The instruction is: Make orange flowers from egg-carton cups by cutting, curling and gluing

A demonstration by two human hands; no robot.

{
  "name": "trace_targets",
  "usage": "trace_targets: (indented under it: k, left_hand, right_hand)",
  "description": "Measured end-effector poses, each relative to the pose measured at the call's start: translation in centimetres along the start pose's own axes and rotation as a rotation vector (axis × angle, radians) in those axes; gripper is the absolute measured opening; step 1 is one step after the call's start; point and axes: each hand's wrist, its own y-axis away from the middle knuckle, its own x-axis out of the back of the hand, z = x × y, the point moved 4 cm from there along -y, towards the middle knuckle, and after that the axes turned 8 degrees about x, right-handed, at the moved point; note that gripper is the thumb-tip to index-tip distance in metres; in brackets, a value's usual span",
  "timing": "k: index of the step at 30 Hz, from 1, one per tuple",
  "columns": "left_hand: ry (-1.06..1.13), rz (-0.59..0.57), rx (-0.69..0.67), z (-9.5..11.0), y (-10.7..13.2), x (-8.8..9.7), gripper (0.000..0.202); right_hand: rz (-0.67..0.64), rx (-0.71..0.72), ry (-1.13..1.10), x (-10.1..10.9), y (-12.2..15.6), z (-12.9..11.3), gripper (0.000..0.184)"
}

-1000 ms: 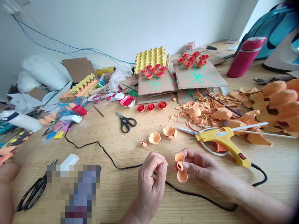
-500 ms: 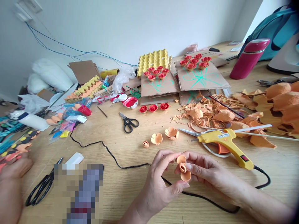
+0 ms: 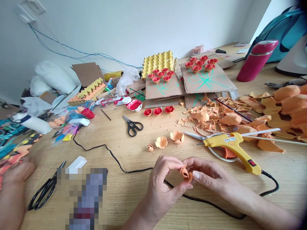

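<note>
Between both hands, low over the table, is a small orange flower (image 3: pixel 184 173) made of egg-carton pulp, with curled petals around a rolled middle. My left hand (image 3: pixel 165 179) pinches it at top and bottom between fingers and thumb. From the other side, my right hand (image 3: pixel 212 177) closes on it, its fingers partly hidden behind and its thumb by the right petal. Beyond the hands lie a rolled orange bud (image 3: pixel 150 148), an orange petal cup (image 3: pixel 161 142) and another petal cup (image 3: pixel 177 137). To the right rests a yellow hot glue gun (image 3: pixel 235 147) with a glue stick in it.
Scissors (image 3: pixel 132 126), three red flowers (image 3: pixel 157 111) and a bowl of red paint (image 3: pixel 134 104) stand farther back. Cardboard (image 3: pixel 208 81) bears more red flowers. Orange scraps (image 3: pixel 203 116) pile up at right. A black cord (image 3: pixel 115 158) crosses the table. Another person's hand (image 3: pixel 18 172) is at left.
The flower has turned and tilted in my fingers, its petals now folded closer to the middle. My right thumb has shifted slightly from the middle to the right petal.
</note>
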Motion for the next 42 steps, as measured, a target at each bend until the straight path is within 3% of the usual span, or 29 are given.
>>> trace_targets:
  k: [5, 10, 17, 24, 31, 36, 42]
  left_hand:
    - [-0.064, -0.009, -0.091, 0.2, 0.3, -0.5, 0.025]
    - [-0.131, 0.003, -0.081, -0.2, 0.5, -0.9, 0.023]
    - [-0.102, -0.035, -0.07, -0.6, 0.8, -1.5, 0.031]
    - [-0.121, -0.022, -0.099, -0.7, 1.0, -2.3, 0.033]
    - [-0.109, 0.016, -0.065, -1.2, 0.9, -2.4, 0.033]
    - [-0.139, 0.011, -0.058, -1.2, 0.7, -2.1, 0.034]
    - [0.007, 0.099, 0.018, -1.9, -0.2, -1.0, 0.035]
  right_hand:
    - [0.058, 0.036, 0.051, -0.4, -0.1, 0.4, 0.044]
    - [0.079, 0.044, 0.149, -0.3, 0.0, 1.0, 0.035]
    - [0.059, 0.076, 0.119, -0.4, 0.1, 1.0, 0.024]
    - [0.052, 0.068, 0.149, 0.5, 0.3, 2.0, 0.023]
    - [0.051, 0.159, 0.184, 1.4, -0.2, 2.7, 0.019]
    - [0.042, 0.201, 0.418, 1.4, 0.0, 1.2, 0.023]
    - [0.243, 0.32, 0.896, 2.2, 1.4, -3.6, 0.021]
